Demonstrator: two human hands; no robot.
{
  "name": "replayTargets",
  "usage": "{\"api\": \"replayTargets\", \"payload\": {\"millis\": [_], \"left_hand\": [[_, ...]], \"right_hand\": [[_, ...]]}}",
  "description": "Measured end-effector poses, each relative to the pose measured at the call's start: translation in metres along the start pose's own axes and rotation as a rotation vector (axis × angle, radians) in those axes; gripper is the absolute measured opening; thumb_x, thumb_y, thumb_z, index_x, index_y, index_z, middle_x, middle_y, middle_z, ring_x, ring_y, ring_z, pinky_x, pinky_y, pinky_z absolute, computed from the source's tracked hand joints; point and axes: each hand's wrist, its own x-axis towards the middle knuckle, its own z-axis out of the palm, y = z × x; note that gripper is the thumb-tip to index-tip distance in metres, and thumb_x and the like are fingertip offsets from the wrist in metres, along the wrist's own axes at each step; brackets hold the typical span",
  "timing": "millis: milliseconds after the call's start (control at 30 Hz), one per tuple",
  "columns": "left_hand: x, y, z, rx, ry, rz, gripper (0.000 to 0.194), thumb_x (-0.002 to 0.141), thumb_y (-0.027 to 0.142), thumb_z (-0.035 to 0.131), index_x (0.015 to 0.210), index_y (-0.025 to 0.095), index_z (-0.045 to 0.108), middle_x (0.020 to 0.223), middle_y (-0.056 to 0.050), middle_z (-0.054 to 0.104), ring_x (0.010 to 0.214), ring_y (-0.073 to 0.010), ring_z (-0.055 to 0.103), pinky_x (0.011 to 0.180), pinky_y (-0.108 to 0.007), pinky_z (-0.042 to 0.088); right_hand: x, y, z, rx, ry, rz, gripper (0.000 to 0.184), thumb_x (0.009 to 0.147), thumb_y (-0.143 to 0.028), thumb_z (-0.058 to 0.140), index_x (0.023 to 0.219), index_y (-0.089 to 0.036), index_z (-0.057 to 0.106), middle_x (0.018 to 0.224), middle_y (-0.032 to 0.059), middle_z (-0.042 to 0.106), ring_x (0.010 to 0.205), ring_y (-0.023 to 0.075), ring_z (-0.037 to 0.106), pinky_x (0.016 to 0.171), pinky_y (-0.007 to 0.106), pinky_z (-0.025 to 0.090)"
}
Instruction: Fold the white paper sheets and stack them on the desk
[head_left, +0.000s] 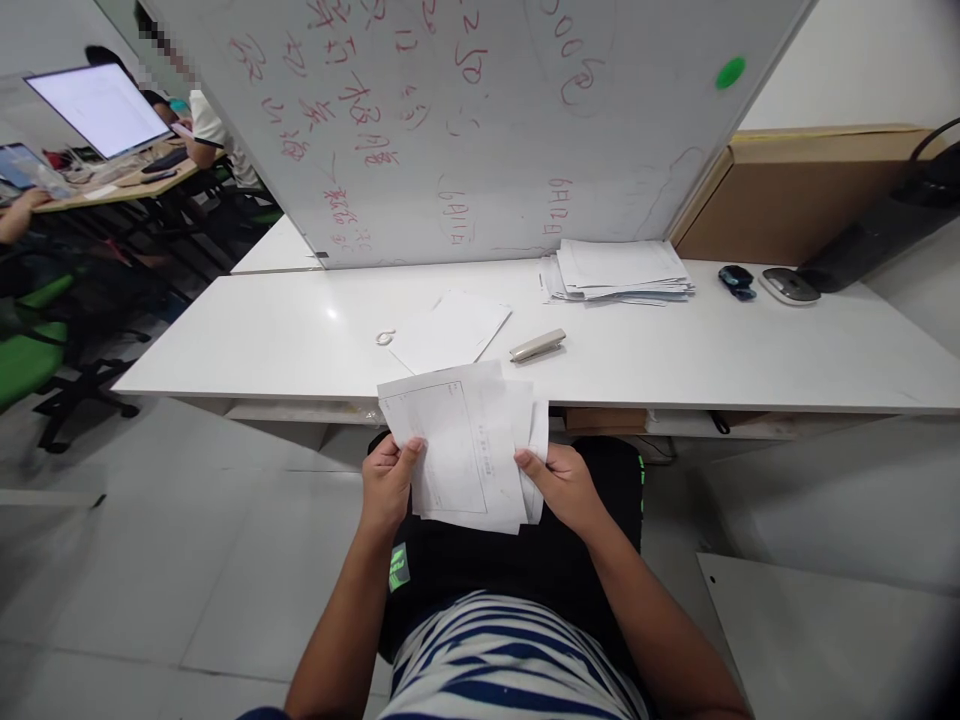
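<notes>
White desk [300, 345] beyond fanned printed sheets [461, 450].

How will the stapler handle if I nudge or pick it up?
The stapler looks rigid, so it should keep its shape when gripped. Its narrow body might tip under a sideways push. Lying flat on the smooth desk, it would probably slide rather than roll.

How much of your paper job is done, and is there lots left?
Maybe done: the stack is piled up, but I can't tell if it's finished. In hand: my left hand and right hand hold papers with uneven edges. Maybe left: lining those up, and the loose sheets on the desk.
</notes>
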Motion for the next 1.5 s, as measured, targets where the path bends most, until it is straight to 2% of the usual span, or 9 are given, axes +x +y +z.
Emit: {"api": "replayTargets", "payload": {"millis": [200,333,467,667,800,1033,1200,1333,1500], "left_hand": [[-0.002,0.000,-0.003,-0.007,-0.010,0.008,0.036,0.072,0.040,0.075,0.097,0.015,0.070,0.096,-0.006,0.072,0.089,-0.0200,0.064,0.079,-0.029,0.049],[-0.001,-0.003,-0.003,-0.006,-0.047,-0.071,0.032,0.069,0.036,0.078,0.092,0.015,0.068,0.088,-0.004,0.071,0.079,-0.0170,0.064,0.071,-0.026,0.049],[-0.001,-0.008,0.008,-0.069,-0.120,-0.153,0.034,0.071,0.037,0.076,0.094,0.015,0.062,0.092,-0.006,0.071,0.080,-0.0166,0.065,0.072,-0.026,0.049],[-0.009,-0.013,0.028,-0.036,-0.151,-0.155,0.042,0.075,0.035,0.073,0.108,0.019,0.053,0.109,-0.008,0.067,0.100,-0.0205,0.063,0.089,-0.034,0.048],[-0.012,-0.015,0.031,0.032,-0.152,-0.179,0.048,0.073,0.036,0.074,0.112,0.019,0.051,0.112,-0.010,0.065,0.102,-0.0224,0.063,0.089,-0.037,0.048],[-0.015,-0.005,0.045,0.155,-0.127,-0.102,0.054,0.065,0.035,0.079,0.110,0.019,0.055,0.111,-0.010,0.065,0.101,-0.0257,0.062,0.083,-0.037,0.052],[0.020,0.042,0.074,0.130,-0.268,0.086,0.046,0.064,0.038,0.080,0.101,0.016,0.065,0.099,-0.009,0.069,0.094,-0.0278,0.064,0.078,-0.038,0.053],[0.062,0.080,0.109,0.012,-0.384,0.243,0.048,0.064,0.038,0.080,0.104,0.016,0.064,0.098,-0.008,0.069,0.095,-0.0268,0.063,0.079,-0.036,0.052],[0.096,0.065,0.145,0.098,-0.602,0.178,0.041,0.073,0.040,0.072,0.102,0.012,0.066,0.099,-0.012,0.070,0.093,-0.0278,0.063,0.080,-0.039,0.051]], "right_hand": [[-0.003,0.003,-0.001,-0.013,0.027,0.027,0.046,0.086,-0.052,0.053,0.056,-0.018,0.054,0.055,-0.0002,0.048,0.053,0.0125,0.043,0.050,0.025,0.037],[-0.002,0.000,-0.004,0.122,0.005,0.105,0.038,0.087,-0.052,0.051,0.089,-0.019,0.069,0.082,0.0045,0.067,0.076,0.0205,0.060,0.070,0.032,0.049],[0.002,-0.005,0.001,0.230,0.042,0.186,0.042,0.089,-0.053,0.048,0.115,-0.024,0.064,0.109,0.0063,0.067,0.100,0.0236,0.061,0.091,0.036,0.046],[0.006,-0.001,0.016,0.298,0.177,0.229,0.048,0.089,-0.057,0.046,0.123,-0.026,0.058,0.120,0.0060,0.064,0.107,0.0235,0.060,0.093,0.036,0.047],[0.005,-0.003,0.015,0.287,0.123,0.222,0.052,0.090,-0.060,0.040,0.120,-0.023,0.059,0.115,0.0085,0.066,0.103,0.0251,0.062,0.083,0.035,0.051],[0.004,-0.007,0.006,0.074,0.142,0.163,0.043,0.081,-0.044,0.063,0.118,-0.024,0.058,0.114,0.0068,0.067,0.103,0.0254,0.062,0.084,0.037,0.051],[0.033,-0.029,-0.032,-0.033,0.263,-0.015,0.036,0.077,-0.045,0.067,0.103,-0.019,0.069,0.100,0.0070,0.071,0.096,0.0294,0.065,0.082,0.042,0.052],[0.076,-0.045,-0.063,0.056,0.333,-0.180,0.037,0.073,-0.046,0.070,0.098,-0.019,0.073,0.099,0.0060,0.072,0.103,0.0309,0.062,0.086,0.045,0.051],[0.115,-0.021,-0.072,0.099,0.308,-0.122,0.043,0.071,-0.047,0.070,0.098,-0.014,0.071,0.101,0.0082,0.072,0.101,0.0295,0.063,0.087,0.044,0.049]]}}
